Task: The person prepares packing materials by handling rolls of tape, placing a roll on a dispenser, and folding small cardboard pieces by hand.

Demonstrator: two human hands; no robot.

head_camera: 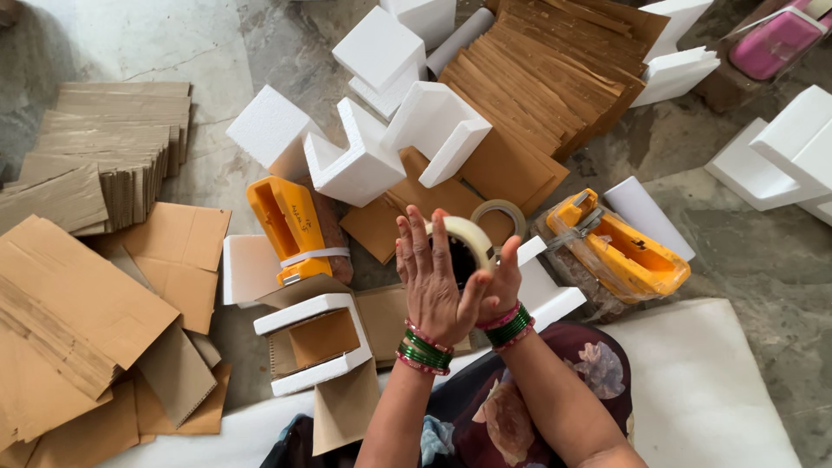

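A roll of pale tape [469, 234] is held up in front of me, just above my lap. My right hand [501, 283] grips the roll's right side from behind. My left hand [430, 279] rests flat against the roll's near face, fingers spread and pointing up; whether it grips the roll I cannot tell. Both wrists wear green and pink bangles. A second tape roll [501, 213] lies on the floor just behind the one I hold.
Two orange devices [290, 227] [622, 250] lie left and right of my hands. White foam corner blocks [358, 161] and stacks of cardboard sheets [546, 74] [104, 139] crowd the floor. A foam-capped cardboard packet [314, 343] sits at my left knee.
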